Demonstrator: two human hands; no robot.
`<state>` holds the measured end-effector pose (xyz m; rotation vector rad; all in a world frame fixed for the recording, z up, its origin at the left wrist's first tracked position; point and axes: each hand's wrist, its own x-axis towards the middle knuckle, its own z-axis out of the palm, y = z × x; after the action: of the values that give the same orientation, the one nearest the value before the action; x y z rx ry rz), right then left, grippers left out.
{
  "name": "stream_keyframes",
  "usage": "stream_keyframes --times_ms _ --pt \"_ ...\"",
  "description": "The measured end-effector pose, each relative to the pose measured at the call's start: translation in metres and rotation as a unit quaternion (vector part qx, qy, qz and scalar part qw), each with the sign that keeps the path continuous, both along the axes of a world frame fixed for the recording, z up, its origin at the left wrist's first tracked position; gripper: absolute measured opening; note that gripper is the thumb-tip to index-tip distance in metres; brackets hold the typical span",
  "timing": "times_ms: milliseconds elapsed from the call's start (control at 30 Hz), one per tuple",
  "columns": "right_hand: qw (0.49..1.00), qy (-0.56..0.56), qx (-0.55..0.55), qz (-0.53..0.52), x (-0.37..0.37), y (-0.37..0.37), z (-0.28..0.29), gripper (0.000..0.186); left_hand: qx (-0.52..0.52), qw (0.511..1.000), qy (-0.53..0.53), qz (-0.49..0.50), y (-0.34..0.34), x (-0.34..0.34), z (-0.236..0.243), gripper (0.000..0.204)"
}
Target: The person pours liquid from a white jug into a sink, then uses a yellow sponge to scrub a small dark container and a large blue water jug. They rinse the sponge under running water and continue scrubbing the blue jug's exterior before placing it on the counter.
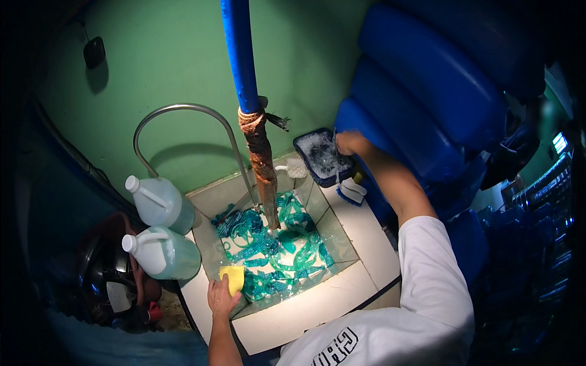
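Note:
My left hand (223, 297) grips a yellow sponge (232, 279) at the near left rim of a white tiled sink (293, 318). In the sink lie many wet, teal and green translucent strips and rings (268, 245), whose kind I cannot make out. My right hand (349, 144) reaches to the far right, over the right edge of a dark blue tub (326, 182) holding sudsy water. Its fingers are mostly hidden at the suds. Beside the tub rests a white scrub brush with blue bristles (351, 193). A round white brush (296, 168) lies on the sink's far corner.
A blue hose (240, 55), its lower end wrapped in brown material (261, 158), hangs over the sink. A curved metal pipe (183, 106) arches behind. Two jugs of pale liquid, a far one (160, 204) and a near one (162, 253), stand left. Blue plastic chairs (427, 79) are stacked right.

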<state>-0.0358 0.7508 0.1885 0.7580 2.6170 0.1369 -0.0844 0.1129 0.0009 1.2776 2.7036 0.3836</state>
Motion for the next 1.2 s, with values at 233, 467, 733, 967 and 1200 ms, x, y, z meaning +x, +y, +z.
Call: stream_keyframes --times_ms 233,467,733,967,1200 --pt "0.989 0.095 0.092 0.066 0.031 -0.029 0.017 0.022 0.019 1.000 0.002 -0.003 -0.003 0.000 -0.001 0.075" --pt "0.930 0.357 -0.051 -0.066 0.164 -0.098 -0.037 0.021 0.102 0.983 -0.136 0.064 0.047 0.026 0.034 0.075" --pt "0.819 0.469 -0.142 -0.300 0.357 -0.245 -0.126 0.015 0.304 0.924 -0.087 -0.217 0.301 0.040 0.099 0.075" --pt "0.820 0.482 -0.068 -0.300 0.412 -0.270 -0.155 0.014 0.330 0.907 -0.149 -0.217 0.491 -0.081 0.111 0.082" --pt "0.856 0.423 -0.076 -0.289 0.411 -0.259 -0.167 0.017 0.047 0.970 0.090 -0.223 0.544 -0.135 0.090 0.080"
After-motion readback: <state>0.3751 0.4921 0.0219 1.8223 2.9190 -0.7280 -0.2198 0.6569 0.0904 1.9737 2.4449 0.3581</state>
